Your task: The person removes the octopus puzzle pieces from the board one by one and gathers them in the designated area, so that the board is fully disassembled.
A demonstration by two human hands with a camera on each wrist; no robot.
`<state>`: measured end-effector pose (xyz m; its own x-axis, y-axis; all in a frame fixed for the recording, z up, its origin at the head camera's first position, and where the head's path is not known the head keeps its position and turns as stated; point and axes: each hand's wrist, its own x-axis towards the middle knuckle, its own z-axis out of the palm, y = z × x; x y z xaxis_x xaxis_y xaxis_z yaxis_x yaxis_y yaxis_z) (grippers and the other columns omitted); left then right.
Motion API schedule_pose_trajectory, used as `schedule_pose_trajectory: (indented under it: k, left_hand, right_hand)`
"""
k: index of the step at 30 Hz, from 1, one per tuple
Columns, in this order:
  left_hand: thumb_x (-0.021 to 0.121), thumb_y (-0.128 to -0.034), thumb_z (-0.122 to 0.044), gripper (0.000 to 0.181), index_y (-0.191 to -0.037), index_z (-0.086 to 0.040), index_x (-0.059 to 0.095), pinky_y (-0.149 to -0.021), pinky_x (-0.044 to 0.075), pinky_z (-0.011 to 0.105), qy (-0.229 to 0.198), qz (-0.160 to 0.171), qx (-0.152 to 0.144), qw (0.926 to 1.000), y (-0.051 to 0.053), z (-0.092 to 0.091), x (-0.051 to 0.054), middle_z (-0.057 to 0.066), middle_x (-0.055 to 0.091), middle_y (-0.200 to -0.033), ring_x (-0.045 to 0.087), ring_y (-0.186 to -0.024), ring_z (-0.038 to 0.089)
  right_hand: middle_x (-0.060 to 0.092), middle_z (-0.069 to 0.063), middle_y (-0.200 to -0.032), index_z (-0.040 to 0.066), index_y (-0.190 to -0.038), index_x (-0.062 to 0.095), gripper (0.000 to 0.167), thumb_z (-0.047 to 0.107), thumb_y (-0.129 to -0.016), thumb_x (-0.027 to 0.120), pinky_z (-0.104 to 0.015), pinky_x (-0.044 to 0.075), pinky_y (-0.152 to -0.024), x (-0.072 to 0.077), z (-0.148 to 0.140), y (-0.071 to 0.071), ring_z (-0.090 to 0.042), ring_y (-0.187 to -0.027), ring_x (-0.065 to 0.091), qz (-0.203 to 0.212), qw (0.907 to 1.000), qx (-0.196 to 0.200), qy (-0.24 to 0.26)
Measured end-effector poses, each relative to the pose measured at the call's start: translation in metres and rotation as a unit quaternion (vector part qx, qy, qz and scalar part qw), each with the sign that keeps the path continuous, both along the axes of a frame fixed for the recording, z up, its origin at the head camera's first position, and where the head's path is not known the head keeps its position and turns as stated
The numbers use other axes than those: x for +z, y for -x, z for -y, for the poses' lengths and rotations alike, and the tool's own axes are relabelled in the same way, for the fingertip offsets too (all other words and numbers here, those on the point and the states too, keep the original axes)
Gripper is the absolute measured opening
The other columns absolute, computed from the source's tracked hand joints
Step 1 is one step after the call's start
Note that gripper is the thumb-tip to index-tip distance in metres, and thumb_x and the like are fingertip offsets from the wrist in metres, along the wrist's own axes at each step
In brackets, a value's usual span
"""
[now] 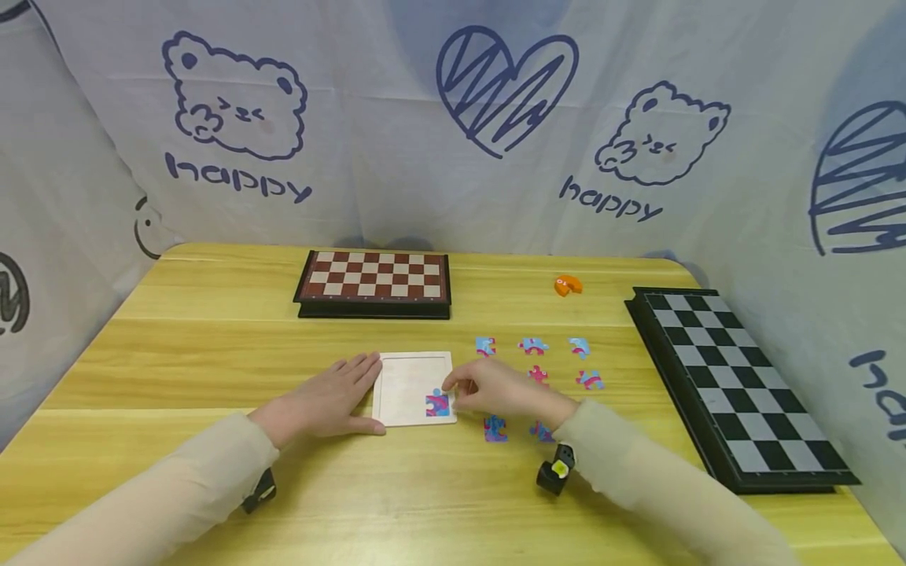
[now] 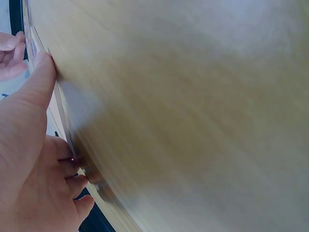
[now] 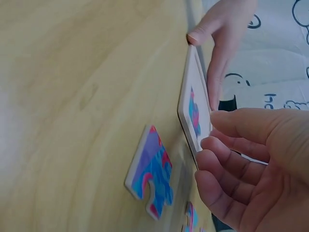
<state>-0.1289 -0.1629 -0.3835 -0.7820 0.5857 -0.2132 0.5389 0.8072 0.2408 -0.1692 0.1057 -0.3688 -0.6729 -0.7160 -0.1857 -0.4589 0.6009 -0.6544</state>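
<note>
A white square puzzle tray [image 1: 399, 387] lies on the wooden table between both hands. My left hand [image 1: 336, 397] rests along its left edge, fingers straight and thumb near the front corner. One blue and pink puzzle piece [image 1: 437, 406] lies in the tray's front right corner, tilted slightly. Just beside that piece, at the tray's right edge, is my right hand [image 1: 495, 387], fingers loosely bent. The right wrist view shows nothing held between its thumb and fingertips; whether they touch the tray is unclear. A loose puzzle piece [image 3: 152, 171] lies near the right hand.
Several more puzzle pieces [image 1: 533, 346] are spread right of the tray, some partly under the right arm. A brown and cream chessboard [image 1: 375, 275] stands behind, a black and white chessboard [image 1: 736, 377] at right. A small orange object [image 1: 568, 284] lies at the back.
</note>
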Motion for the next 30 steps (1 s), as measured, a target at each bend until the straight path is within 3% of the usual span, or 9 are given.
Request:
schedule_pose_trajectory:
  k: [6, 15, 24, 30]
  left_hand:
    - [0.051, -0.0855, -0.059, 0.093, -0.141, 0.01, 0.021, -0.107, 0.016, 0.05, 0.0, -0.004, -0.001, 1.0, 0.0, 0.0, -0.001, 0.025, 0.016, -0.148, 0.016, -0.134, 0.038]
    - [0.05, -0.0855, -0.059, 0.093, -0.142, 0.009, 0.021, -0.107, 0.016, 0.05, -0.002, 0.0, 0.003, 1.0, 0.0, 0.0, -0.001, 0.024, 0.015, -0.148, 0.016, -0.135, 0.038]
    - [0.051, -0.0856, -0.058, 0.092, -0.141, 0.009, 0.021, -0.107, 0.016, 0.05, -0.004, -0.003, -0.003, 1.0, 0.0, 0.0, -0.002, 0.025, 0.015, -0.148, 0.016, -0.134, 0.038]
    - [0.05, -0.0853, -0.059, 0.093, -0.142, 0.009, 0.021, -0.107, 0.016, 0.05, -0.002, -0.002, -0.002, 1.0, 0.001, 0.001, -0.003, 0.024, 0.015, -0.148, 0.016, -0.135, 0.038]
  right_hand:
    - [0.053, 0.004, -0.062, 0.005, -0.111, 0.066, 0.025, 0.009, -0.086, 0.063, -0.021, 0.035, -0.05, -0.004, 0.011, 0.0, -0.008, -0.052, 0.041, 0.0, 0.9997, -0.01, -0.024]
    - [0.052, 0.004, -0.059, 0.002, -0.106, 0.067, 0.022, 0.01, -0.086, 0.065, -0.021, 0.036, -0.051, -0.006, 0.016, -0.001, -0.007, -0.051, 0.041, -0.018, 0.9995, -0.007, -0.027]
    - [0.054, 0.004, -0.076, 0.006, -0.097, 0.066, 0.013, 0.012, -0.085, 0.067, -0.023, 0.043, -0.059, -0.004, 0.017, 0.001, -0.012, -0.067, 0.048, -0.029, 0.9993, -0.024, -0.01]
    - [0.058, 0.005, -0.077, 0.006, -0.094, 0.064, 0.01, 0.006, -0.085, 0.066, -0.022, 0.047, -0.065, -0.002, 0.016, 0.003, -0.01, -0.071, 0.055, -0.012, 0.9993, -0.035, 0.008]
